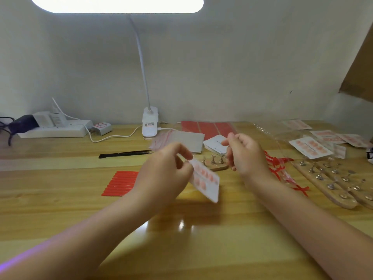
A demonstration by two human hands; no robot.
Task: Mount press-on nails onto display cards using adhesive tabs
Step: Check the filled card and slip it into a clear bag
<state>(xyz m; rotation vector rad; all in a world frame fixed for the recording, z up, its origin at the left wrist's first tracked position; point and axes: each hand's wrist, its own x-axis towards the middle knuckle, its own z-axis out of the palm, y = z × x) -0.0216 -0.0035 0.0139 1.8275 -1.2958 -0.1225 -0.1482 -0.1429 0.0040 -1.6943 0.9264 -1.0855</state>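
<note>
Mid-frame, the left hand [165, 168] pinches a white display card [207, 181] of pink nails above the wooden table [60, 203]. The right hand [245, 153], just right, has curled fingers; whether it holds anything, I can't tell.

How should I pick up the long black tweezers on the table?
Pinch the black tweezers across the thin middle, coming from above. They lie flat on the table, pointing left to right, with bare wood on both long sides, so fingers probably fit there.
</note>
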